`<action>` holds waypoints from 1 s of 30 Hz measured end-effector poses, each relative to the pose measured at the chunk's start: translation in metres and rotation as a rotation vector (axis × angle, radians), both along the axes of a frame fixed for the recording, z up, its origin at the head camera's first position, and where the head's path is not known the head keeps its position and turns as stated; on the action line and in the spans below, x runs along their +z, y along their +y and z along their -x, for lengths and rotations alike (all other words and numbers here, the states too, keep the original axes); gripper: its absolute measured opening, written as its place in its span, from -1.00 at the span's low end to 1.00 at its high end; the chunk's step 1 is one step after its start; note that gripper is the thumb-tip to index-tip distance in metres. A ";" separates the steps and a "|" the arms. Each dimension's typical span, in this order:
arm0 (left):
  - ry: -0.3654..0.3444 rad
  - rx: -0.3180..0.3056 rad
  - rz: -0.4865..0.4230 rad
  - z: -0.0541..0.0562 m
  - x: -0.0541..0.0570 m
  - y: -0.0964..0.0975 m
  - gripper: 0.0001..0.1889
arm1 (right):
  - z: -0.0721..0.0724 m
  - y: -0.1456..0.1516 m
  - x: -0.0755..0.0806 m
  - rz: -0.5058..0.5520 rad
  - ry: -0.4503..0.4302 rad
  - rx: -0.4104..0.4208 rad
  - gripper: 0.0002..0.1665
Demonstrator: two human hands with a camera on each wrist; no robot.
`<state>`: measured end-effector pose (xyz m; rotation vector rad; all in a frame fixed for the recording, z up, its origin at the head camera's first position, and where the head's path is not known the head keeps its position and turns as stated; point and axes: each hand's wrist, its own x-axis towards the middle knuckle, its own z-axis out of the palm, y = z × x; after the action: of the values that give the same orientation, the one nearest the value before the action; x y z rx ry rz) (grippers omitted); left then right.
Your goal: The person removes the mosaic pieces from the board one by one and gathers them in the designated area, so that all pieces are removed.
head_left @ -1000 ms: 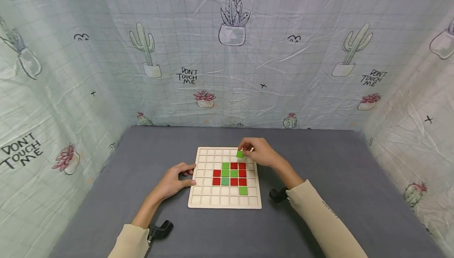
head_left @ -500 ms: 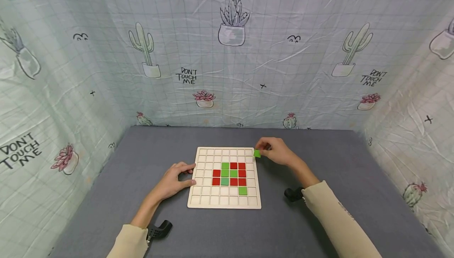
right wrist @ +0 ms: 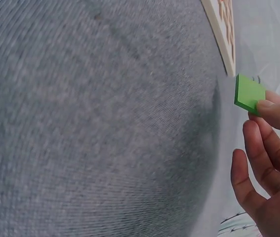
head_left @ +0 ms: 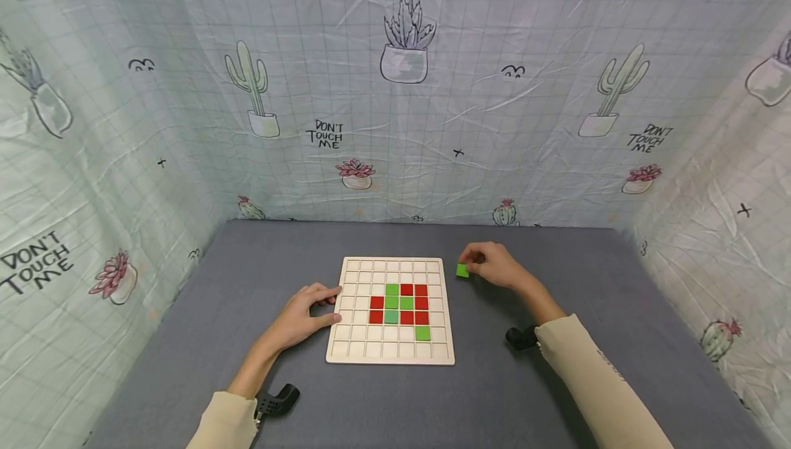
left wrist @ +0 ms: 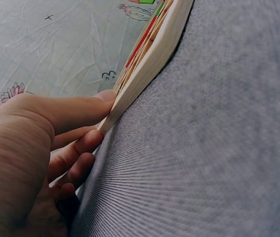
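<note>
Thumb and fingertips of my right hand [head_left: 496, 265] pinch a small green square tile [head_left: 462, 270] by its edge, to the right of the board's far right corner. In the right wrist view the tile [right wrist: 249, 93] is held tilted, the other fingers loosely bent below it. A square wooden grid board [head_left: 358, 351] lies flat, with red tiles [head_left: 421, 303] and green tiles [head_left: 423, 333] set in several cells. My left hand [head_left: 299, 315] touches the board's left edge, thumb and index finger spread apart along it. The left wrist view shows the thumb [left wrist: 88, 107] against the board's side [left wrist: 152, 64].
A grey cloth-covered table [head_left: 383, 404] surrounds the board. Behind and on both sides rises a pale curtain [head_left: 395, 112] printed with cacti and lettering. Black wrist mounts [head_left: 278, 401] stick out beside both forearms.
My right hand has carried the green tile from above the board's far right cells rightward, out past the board's edge. The left hand and the board have stayed in place.
</note>
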<state>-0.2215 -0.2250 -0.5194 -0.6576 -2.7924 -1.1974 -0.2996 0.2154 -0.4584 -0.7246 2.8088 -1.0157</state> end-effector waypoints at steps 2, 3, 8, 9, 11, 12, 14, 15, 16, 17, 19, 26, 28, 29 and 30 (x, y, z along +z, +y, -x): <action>-0.002 0.001 -0.001 0.000 0.000 0.000 -0.40 | 0.001 0.002 -0.001 -0.001 -0.011 -0.005 -0.85; -0.005 0.001 -0.001 0.000 -0.001 0.000 -0.40 | 0.001 0.003 -0.002 0.000 -0.017 -0.008 -0.84; -0.003 -0.003 -0.008 0.000 -0.002 -0.001 -0.41 | 0.003 0.006 -0.004 -0.011 -0.040 -0.009 -0.83; -0.001 -0.004 -0.010 0.000 -0.002 -0.001 -0.41 | 0.004 0.006 -0.005 -0.013 -0.048 -0.010 -0.83; 0.002 -0.008 -0.014 0.000 -0.002 -0.001 -0.42 | 0.005 0.007 -0.006 -0.017 -0.060 -0.014 -0.83; 0.002 -0.010 -0.017 0.000 -0.002 -0.002 -0.42 | 0.006 0.007 -0.006 -0.018 -0.065 -0.015 -0.82; 0.001 -0.010 -0.020 -0.001 -0.002 -0.002 -0.41 | 0.008 0.008 -0.007 -0.017 -0.073 -0.015 -0.82; -0.001 -0.010 -0.022 -0.001 -0.002 -0.002 -0.41 | 0.008 0.008 -0.008 -0.013 -0.078 -0.015 -0.82; -0.002 -0.010 -0.024 -0.001 -0.002 -0.002 -0.41 | 0.009 0.008 -0.008 -0.010 -0.082 -0.015 -0.81; -0.002 -0.008 -0.022 -0.001 -0.002 -0.002 -0.41 | 0.010 0.009 -0.009 -0.006 -0.087 -0.015 -0.81; -0.003 -0.005 -0.020 -0.001 -0.002 -0.002 -0.41 | 0.011 0.010 -0.009 -0.002 -0.093 -0.011 -0.81; -0.006 -0.001 -0.010 -0.001 -0.001 -0.001 -0.41 | 0.014 0.011 -0.011 -0.008 -0.107 -0.016 -0.81; -0.005 -0.002 -0.009 -0.001 -0.001 -0.001 -0.41 | 0.015 0.011 -0.011 -0.008 -0.108 -0.019 -0.81; -0.004 -0.002 -0.008 -0.001 -0.001 -0.001 -0.41 | 0.015 0.011 -0.011 -0.008 -0.107 -0.017 -0.81; -0.003 -0.003 -0.008 -0.001 -0.001 -0.001 -0.41 | 0.016 0.011 -0.011 -0.010 -0.106 -0.015 -0.81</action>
<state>-0.2205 -0.2262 -0.5207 -0.6601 -2.7883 -1.2111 -0.3153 0.2262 -0.4695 -0.6299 2.7316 -1.0099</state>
